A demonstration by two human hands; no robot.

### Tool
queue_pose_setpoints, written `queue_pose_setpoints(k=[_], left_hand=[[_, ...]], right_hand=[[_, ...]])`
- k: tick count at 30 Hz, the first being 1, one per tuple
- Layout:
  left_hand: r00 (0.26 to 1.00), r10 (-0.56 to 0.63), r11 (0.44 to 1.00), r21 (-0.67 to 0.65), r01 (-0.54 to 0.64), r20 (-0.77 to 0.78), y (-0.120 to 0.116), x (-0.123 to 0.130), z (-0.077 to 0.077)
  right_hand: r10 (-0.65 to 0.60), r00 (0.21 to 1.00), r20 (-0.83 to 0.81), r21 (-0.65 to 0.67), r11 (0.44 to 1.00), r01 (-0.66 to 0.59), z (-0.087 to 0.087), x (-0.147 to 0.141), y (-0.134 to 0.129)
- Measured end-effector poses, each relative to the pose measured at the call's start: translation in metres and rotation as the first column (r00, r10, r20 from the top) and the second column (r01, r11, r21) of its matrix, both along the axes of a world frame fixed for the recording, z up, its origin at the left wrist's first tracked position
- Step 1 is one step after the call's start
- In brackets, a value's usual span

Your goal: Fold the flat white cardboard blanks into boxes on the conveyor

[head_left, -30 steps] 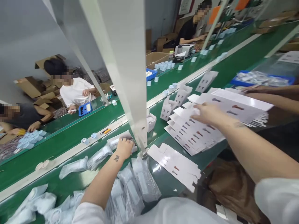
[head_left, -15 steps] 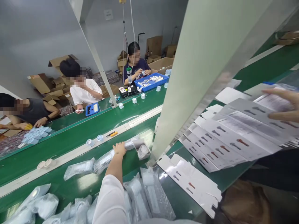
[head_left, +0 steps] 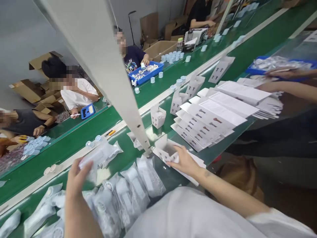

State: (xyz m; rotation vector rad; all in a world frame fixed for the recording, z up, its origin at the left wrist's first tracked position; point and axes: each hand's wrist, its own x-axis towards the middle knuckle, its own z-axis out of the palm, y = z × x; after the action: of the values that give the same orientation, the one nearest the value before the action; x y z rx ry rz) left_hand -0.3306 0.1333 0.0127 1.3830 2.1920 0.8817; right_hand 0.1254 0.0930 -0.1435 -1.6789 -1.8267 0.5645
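Two hands sit well apart. The left hand (head_left: 77, 180), fingers spread, touches a bubble-wrap bag (head_left: 100, 157) above the green conveyor table (head_left: 123, 167); the right hand (head_left: 185, 162) lies open on a half-folded white carton (head_left: 165, 148) at its edge.

Grey walls (head_left: 21, 29) are observed enclosing the work area. Two parallel green belt conveyors (head_left: 71, 158) are installed across the room, separated by a white side rail (head_left: 61, 167). A white upright post (head_left: 99, 66) is fitted at the line, and a thin black stand (head_left: 131, 23) is seen against the far wall. Flattened and open cardboard cartons (head_left: 29, 87) are piled on the far side, with an open carton (head_left: 160, 49) beyond. Bright reflections are noted on the near belt's glossy surface.
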Motion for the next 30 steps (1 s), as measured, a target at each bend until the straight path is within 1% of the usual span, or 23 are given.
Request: queue_pose_setpoints(k=[1,2,3,4,5,6,7,8,9,10,11,12,13,14,16,18,19,21,24,27,29,30], left_hand=[[0.996,0.057,0.998,0.030,-0.059,0.072,-0.027,0.009,0.011],[0.988,0.089,0.995,0.034,-0.094,0.127,-0.052,0.025,0.018],[0.981,0.105,0.993,0.030,-0.111,0.165,-0.071,0.046,0.021],[0.977,0.088,0.996,0.013,-0.092,0.193,-0.086,0.072,0.020],[0.978,0.042,0.999,0.001,-0.044,0.207,-0.095,0.101,0.015],[0.980,-0.032,0.999,0.010,0.031,0.195,-0.100,0.129,0.006],[0.983,-0.121,0.993,0.030,0.118,0.135,-0.102,0.157,-0.004],[0.977,-0.210,0.977,0.044,0.209,0.026,-0.103,0.182,-0.015],[0.943,-0.321,0.946,0.021,0.324,-0.093,-0.102,0.203,-0.024],[0.881,-0.425,0.903,-0.038,0.427,-0.208,-0.103,0.220,-0.031],[0.802,-0.514,0.857,-0.127,0.500,-0.306,-0.105,0.234,-0.035],[0.719,-0.585,0.811,-0.235,0.536,-0.376,-0.108,0.244,-0.036],[0.650,-0.631,0.776,-0.347,0.528,-0.423,-0.112,0.253,-0.033],[0.602,-0.656,0.753,-0.447,0.482,-0.456,-0.116,0.261,-0.027],[0.555,-0.669,0.726,-0.595,0.345,-0.494,-0.119,0.277,-0.010],[0.545,-0.673,0.697,-0.676,0.239,-0.500,-0.110,0.294,0.009],[0.547,-0.674,0.686,-0.695,0.215,-0.497,-0.102,0.302,0.017],[0.558,-0.674,0.677,-0.707,0.204,-0.484,-0.081,0.316,0.028],[0.565,-0.676,0.672,-0.711,0.207,-0.473,-0.054,0.330,0.035],[0.534,-0.706,0.651,-0.723,0.231,-0.465,-0.046,0.339,0.037],[0.513,-0.724,0.644,-0.719,0.262,-0.462,-0.048,0.343,0.037],[0.505,-0.729,0.644,-0.714,0.275,-0.462,-0.049,0.344,0.037]], right_hand=[[0.037,0.999,-0.024,-0.031,0.999,-0.038,-0.011,-0.007,0.002],[0.084,0.995,-0.046,-0.051,0.995,-0.087,-0.020,-0.012,0.003],[0.133,0.989,-0.066,-0.056,0.989,-0.137,-0.025,-0.015,0.003],[0.179,0.980,-0.081,-0.046,0.982,-0.183,-0.027,-0.016,0.002],[0.221,0.971,-0.091,-0.027,0.974,-0.224,-0.027,-0.016,0.000],[0.257,0.962,-0.097,-0.006,0.966,-0.258,-0.025,-0.015,-0.002],[0.284,0.954,-0.100,0.010,0.959,-0.284,-0.022,-0.013,-0.004],[0.301,0.948,-0.101,0.017,0.953,-0.301,-0.018,-0.011,-0.005],[0.313,0.944,-0.101,0.016,0.950,-0.313,-0.015,-0.009,-0.005],[0.325,0.940,-0.101,0.010,0.946,-0.325,-0.011,-0.007,-0.005],[0.337,0.936,-0.100,0.005,0.941,-0.338,-0.009,-0.005,-0.005],[0.351,0.931,-0.101,0.002,0.936,-0.352,-0.007,-0.004,-0.005],[0.365,0.925,-0.104,0.000,0.930,-0.367,-0.006,-0.003,-0.005],[0.380,0.919,-0.108,-0.002,0.924,-0.382,-0.005,-0.002,-0.005],[0.409,0.905,-0.119,-0.005,0.911,-0.412,-0.005,-0.001,-0.007],[0.435,0.891,-0.132,-0.010,0.898,-0.440,-0.007,0.001,-0.009],[0.447,0.884,-0.137,-0.014,0.892,-0.453,-0.008,0.004,-0.009],[0.472,0.869,-0.146,-0.022,0.877,-0.480,-0.012,0.012,-0.008],[0.522,0.840,-0.148,-0.023,0.847,-0.531,-0.020,0.030,-0.006],[0.577,0.799,-0.168,0.066,0.816,-0.575,-0.033,0.051,-0.007],[0.599,0.775,-0.203,0.135,0.801,-0.584,-0.043,0.065,-0.010],[0.609,0.762,-0.221,0.148,0.793,-0.591,-0.047,0.071,-0.011]])
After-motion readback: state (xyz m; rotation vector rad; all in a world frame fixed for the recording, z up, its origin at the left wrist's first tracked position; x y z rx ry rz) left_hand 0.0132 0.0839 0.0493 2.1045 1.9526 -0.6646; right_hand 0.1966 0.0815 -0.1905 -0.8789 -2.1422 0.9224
